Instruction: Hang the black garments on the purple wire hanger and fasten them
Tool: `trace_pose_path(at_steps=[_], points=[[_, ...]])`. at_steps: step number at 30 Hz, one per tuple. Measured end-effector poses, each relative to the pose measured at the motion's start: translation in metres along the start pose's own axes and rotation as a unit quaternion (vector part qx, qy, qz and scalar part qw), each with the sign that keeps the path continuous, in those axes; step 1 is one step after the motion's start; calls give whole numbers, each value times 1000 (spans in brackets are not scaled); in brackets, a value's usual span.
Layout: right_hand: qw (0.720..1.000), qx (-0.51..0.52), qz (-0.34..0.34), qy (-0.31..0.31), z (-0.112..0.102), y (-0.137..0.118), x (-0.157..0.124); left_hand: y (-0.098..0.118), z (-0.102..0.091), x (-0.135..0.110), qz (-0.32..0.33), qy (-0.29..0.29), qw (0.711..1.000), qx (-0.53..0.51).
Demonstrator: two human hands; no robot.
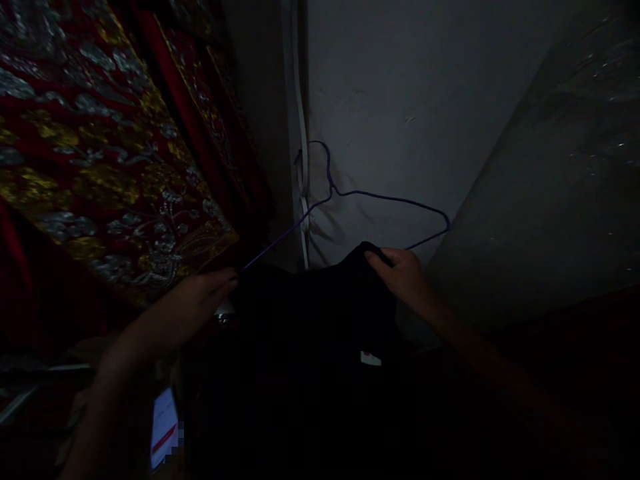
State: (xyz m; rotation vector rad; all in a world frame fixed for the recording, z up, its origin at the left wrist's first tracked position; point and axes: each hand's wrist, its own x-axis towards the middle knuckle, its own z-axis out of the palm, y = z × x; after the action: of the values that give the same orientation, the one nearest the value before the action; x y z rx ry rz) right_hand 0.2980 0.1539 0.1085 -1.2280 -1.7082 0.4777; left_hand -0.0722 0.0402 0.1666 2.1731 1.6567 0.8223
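A dark garment with a small white label hangs between my two hands; its kind is lost in the dark. My right hand pinches its upper right edge between thumb and fingers. At the upper left edge, my left hand is closed on the cloth, close to the left arm of a purple wire hanger. That hanger hooks onto a pale strip or cord along the wall. Its left end goes behind the garment by my left hand, while the right end stays bare above my right hand.
Red cloth with gold and silver embroidery fills the left side. Behind the hanger is a grey wall, with a shiny plastic-looking sheet on the right. A lit phone-like screen shows at lower left. The bottom is very dark.
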Motion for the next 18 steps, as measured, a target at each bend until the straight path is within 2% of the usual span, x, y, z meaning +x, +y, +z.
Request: trace_pose_path(at_steps=[3, 7, 10, 12, 14, 18], points=[[1000, 10, -11, -9, 11, -3, -10, 10, 9, 18, 59, 53, 995, 58], [992, 73, -38, -92, 34, -10, -29, 28, 21, 47, 146, 143, 973, 111], [986, 76, -71, -132, 37, -19, -42, 27, 30, 70, 200, 190, 955, 112], [985, 43, -98, -132, 25, -24, -49, 20, 34, 80, 216, 204, 951, 84], [987, -3, -117, -108, 5, -25, -52, 10, 36, 84, 214, 203, 953, 69], [994, -58, -92, 5, -46, -16, -42, 2, 31, 84, 193, 209, 956, 76]])
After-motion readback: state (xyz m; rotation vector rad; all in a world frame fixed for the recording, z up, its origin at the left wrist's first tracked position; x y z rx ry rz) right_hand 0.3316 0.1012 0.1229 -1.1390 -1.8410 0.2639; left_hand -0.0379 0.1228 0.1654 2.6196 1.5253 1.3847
